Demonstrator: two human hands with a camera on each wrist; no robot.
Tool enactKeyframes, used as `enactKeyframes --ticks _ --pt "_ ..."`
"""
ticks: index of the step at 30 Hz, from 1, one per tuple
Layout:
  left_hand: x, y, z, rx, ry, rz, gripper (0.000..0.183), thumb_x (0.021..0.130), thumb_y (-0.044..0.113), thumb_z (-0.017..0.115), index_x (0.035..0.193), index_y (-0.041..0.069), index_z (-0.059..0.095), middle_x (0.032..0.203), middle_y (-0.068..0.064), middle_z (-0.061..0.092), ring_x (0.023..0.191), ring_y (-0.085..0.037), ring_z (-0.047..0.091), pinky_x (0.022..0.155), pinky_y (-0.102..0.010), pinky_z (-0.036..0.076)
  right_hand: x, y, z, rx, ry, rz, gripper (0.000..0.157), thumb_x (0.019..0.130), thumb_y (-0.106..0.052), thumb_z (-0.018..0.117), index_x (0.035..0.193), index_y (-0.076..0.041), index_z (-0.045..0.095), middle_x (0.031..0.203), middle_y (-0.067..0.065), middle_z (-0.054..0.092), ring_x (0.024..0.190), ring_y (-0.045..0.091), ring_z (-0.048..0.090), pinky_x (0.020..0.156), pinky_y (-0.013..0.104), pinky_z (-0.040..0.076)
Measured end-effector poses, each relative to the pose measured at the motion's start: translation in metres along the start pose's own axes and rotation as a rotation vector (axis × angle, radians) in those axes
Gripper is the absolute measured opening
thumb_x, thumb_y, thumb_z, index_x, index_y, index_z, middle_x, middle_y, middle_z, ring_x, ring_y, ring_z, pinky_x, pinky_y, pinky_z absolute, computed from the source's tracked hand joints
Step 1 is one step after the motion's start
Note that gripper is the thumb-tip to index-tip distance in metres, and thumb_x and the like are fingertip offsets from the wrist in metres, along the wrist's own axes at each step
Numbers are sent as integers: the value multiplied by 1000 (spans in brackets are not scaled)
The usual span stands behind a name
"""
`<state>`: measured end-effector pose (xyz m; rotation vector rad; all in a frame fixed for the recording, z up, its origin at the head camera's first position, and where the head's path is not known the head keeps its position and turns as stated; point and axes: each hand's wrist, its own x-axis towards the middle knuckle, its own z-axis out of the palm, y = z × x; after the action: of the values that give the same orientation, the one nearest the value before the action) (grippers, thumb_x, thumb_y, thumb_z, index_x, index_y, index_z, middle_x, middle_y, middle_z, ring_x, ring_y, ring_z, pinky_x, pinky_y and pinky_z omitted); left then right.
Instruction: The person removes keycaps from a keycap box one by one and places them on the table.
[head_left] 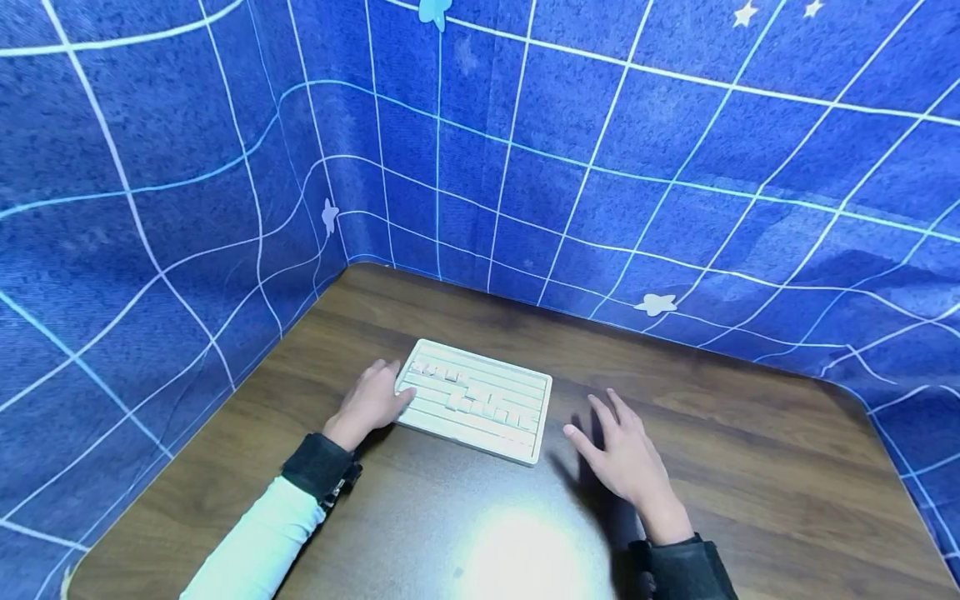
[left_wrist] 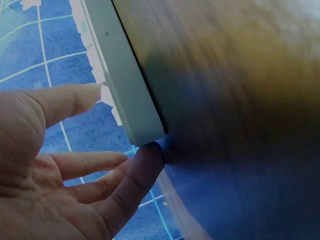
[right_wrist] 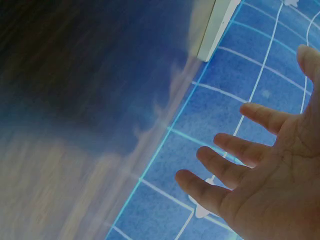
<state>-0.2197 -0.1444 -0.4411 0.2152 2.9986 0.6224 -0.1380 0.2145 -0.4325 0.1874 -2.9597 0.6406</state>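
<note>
A pale, shallow rectangular tray with raised rows across it lies on the table. Several small whitish blocks sit on those rows, in a short group at upper left and a longer one near the middle. My left hand holds the tray's left end, its thumb reaching over the rim onto the top. From the left wrist camera, a fingertip meets the tray's end wall low down. To the right of the tray, my right hand hovers apart from it, fingers spread and holding nothing.
The brown wood-grain table stretches out on both sides of the tray. Blue fabric with light grid lines and stars hangs behind and to the left, meeting the table's edges. A bright glare lies at the front.
</note>
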Motion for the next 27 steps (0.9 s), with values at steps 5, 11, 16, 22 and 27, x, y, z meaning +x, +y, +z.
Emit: enactKeyframes --ticks 5,11,16,22,27 --pt "0 -2 -1 28 45 30 59 84 19 63 129 -14 45 125 -34 52 114 -44 50 99 -53 45 5 -13 3 12 -7 -24 77 87 -65 44 139 -8 43 149 25 32 129 47 33 93 70 39" --pt "3 -2 0 58 16 21 49 84 12 62 128 -8 52 124 -31 54 114 -41 50 97 -52 45 13 -26 8 -1 30 -84 68 86 -54 55 134 -7 50 144 23 41 122 43 44 90 64 45" --pt "5 -1 -1 59 4 10 45 84 10 61 127 -5 54 121 -28 57 111 -40 53 94 -52 47 19 -33 13 -14 63 -151 59 84 -45 63 127 -6 56 136 23 50 114 41 52 86 60 50" --pt "5 -1 -3 80 5 -10 36 83 8 60 117 -4 62 110 -24 62 100 -39 58 85 -51 52 24 -40 20 -8 41 -179 56 82 -40 67 126 -8 57 128 21 56 110 37 56 83 57 53" --pt "6 -1 -4 78 3 -37 25 82 7 60 104 -2 66 102 -21 63 91 -34 60 77 -49 54 29 -44 24 -21 34 -209 48 80 -33 71 119 -8 61 116 18 63 101 32 61 81 51 55"
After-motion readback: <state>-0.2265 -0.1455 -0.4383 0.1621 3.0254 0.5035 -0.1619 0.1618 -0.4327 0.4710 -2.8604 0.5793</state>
